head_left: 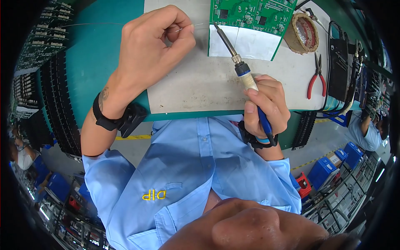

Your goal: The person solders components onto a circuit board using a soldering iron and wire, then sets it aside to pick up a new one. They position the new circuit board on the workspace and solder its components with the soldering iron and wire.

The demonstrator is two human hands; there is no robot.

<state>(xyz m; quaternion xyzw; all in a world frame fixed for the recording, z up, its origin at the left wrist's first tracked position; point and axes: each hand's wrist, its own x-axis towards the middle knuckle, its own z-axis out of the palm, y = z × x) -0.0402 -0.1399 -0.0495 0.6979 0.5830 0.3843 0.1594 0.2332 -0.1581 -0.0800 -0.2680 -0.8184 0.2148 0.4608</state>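
Between thumb and forefinger my left hand pinches a thin solder wire, whose end reaches the left edge of a green circuit board. The wire trails off to the left behind the hand. My right hand is wrapped round a soldering iron with a blue and cream handle. Its dark tip meets the board's left edge, close to the wire's end; whether they touch is too small to tell. A white sheet covers the near part of the board. The board's far side is cut off by the picture's edge.
Red-handled pliers lie right of the board, near a round brown container with shiny material inside. A black tool holder and cables stand further right. Racks of circuit boards line the left. Another person sits at far right.
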